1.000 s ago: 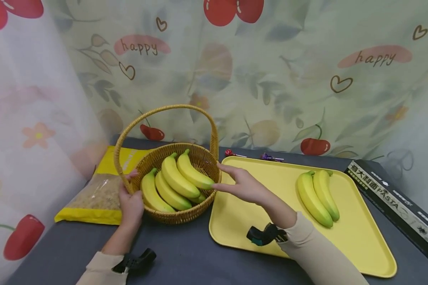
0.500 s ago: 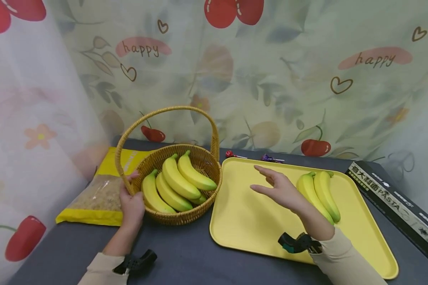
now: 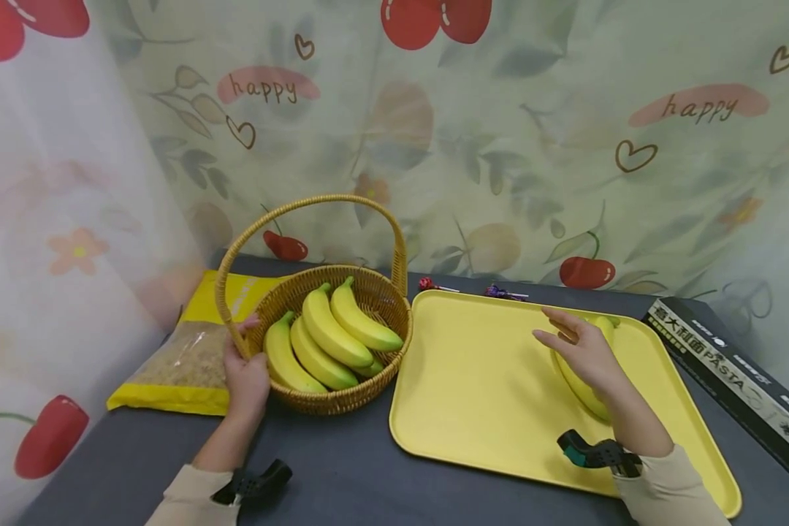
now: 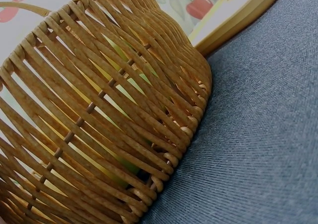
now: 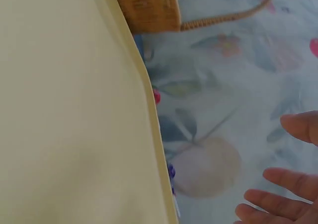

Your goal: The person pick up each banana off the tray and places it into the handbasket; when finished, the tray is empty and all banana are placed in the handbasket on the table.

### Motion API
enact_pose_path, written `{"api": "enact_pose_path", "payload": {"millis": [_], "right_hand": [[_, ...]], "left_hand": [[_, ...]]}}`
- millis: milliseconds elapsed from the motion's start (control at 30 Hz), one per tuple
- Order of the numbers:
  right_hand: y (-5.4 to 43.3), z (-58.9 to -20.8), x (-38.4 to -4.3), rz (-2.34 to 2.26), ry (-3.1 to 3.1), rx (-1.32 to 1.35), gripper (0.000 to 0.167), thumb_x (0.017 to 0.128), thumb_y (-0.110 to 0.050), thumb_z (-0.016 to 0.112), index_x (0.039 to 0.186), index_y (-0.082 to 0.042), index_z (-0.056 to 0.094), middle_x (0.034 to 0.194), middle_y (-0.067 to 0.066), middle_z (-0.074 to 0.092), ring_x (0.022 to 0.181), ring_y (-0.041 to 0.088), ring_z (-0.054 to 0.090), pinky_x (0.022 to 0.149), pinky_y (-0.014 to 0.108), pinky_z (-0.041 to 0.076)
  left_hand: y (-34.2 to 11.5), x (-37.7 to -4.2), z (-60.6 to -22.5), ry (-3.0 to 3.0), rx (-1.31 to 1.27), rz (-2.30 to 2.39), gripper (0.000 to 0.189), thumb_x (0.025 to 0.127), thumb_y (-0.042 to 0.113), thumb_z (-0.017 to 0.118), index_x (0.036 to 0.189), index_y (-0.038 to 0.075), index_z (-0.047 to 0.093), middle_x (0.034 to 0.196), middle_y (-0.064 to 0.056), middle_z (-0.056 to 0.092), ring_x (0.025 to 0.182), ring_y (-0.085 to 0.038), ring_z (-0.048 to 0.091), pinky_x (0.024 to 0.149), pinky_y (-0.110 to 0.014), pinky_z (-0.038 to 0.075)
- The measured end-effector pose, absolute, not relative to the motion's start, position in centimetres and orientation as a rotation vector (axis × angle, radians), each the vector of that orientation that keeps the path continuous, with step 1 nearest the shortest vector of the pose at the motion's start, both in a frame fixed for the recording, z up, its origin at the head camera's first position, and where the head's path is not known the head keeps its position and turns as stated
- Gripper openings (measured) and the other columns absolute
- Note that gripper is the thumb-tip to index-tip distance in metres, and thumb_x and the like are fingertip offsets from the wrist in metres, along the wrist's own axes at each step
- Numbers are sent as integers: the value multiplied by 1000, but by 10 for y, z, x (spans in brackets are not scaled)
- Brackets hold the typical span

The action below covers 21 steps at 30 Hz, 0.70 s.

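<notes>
A wicker basket (image 3: 342, 400) with a tall arched handle stands on the left of the table, with several yellow bananas (image 3: 335, 325) inside it. My left hand (image 3: 246, 380) grips the basket's left side by the foot of the handle; some fingertips show past the handle. In the left wrist view the woven wall (image 4: 99, 105) fills most of the picture. Over the right part of a yellow tray (image 3: 473, 380), my right hand (image 3: 585, 351) hovers with spread fingers and nothing in them. Beneath it lie bananas (image 3: 581, 391), partly hidden by the hand.
Left of the basket lies a yellow bag (image 3: 177, 358) with a see-through window. A long black pasta box (image 3: 730, 380) lies along the tray's right side. Behind the tray are a red lollipop (image 3: 427, 283) and a purple one (image 3: 500, 292). A printed curtain hangs behind.
My right hand has left the banana at the basket's right rim and moved right, across the tray, to above the bananas there. The left hand stays on the basket.
</notes>
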State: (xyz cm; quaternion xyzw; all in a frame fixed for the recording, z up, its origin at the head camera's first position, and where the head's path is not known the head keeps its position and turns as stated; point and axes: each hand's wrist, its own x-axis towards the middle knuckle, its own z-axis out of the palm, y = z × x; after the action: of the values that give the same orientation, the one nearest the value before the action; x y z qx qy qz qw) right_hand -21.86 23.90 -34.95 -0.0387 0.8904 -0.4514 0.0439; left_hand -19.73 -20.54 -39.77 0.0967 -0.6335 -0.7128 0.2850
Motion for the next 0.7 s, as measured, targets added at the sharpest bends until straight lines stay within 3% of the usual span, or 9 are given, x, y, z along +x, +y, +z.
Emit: {"api": "enact_pose_path", "payload": {"millis": [467,700], "right_hand": [[273,-371,-221,-1450,2688,93,73,92,-47,46,146,-3,24,151,24,20,138,43,19,108,55,25],[280,-379,-224,-1518,2619,111,71,93,-43,47,146,-1,24,151,25,19,138,42,19,109,55,23]], "left_hand": [[-206,-200,-399,-1728,258,-1890,50,72,-22,28,112,-1,48,133,-16,45,135,-21,35,111,-30,26],[-206,-199,-401,-1689,238,-1897,53,71,-23,28,112,2,50,128,-10,48,133,-22,36,112,-30,26]]}}
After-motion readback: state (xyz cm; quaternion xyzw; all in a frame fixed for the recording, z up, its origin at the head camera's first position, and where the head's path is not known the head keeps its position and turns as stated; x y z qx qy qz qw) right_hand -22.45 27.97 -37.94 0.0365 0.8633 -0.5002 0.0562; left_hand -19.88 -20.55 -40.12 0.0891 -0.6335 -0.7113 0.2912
